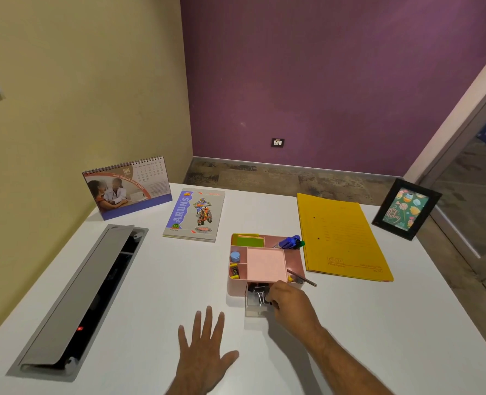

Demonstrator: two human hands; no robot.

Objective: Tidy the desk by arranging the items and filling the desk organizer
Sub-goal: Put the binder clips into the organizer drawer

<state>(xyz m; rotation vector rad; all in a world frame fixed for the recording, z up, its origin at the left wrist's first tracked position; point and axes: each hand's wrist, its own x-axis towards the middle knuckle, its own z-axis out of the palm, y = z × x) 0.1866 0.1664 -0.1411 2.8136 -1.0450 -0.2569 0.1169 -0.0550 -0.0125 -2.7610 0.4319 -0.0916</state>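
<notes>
Right hand (288, 302) was seen at the clear drawer (254, 307) pulled out of the pink desk organizer (237, 285), its fingers curled on a black binder clip (261, 295) inside it. Left hand (204, 352) was laid flat on the white desk (150, 295), fingers spread, nothing held. Blue pens (288, 242), green sticky notes (248, 240) and a pencil (303, 278) were held in the organizer. A yellow folder (341, 238) lay just beside it, a notebook (194, 215) further left.

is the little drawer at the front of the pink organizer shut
No, the clear drawer is pulled out of the pink organizer with binder clips inside, and the right hand rests on it.
</notes>
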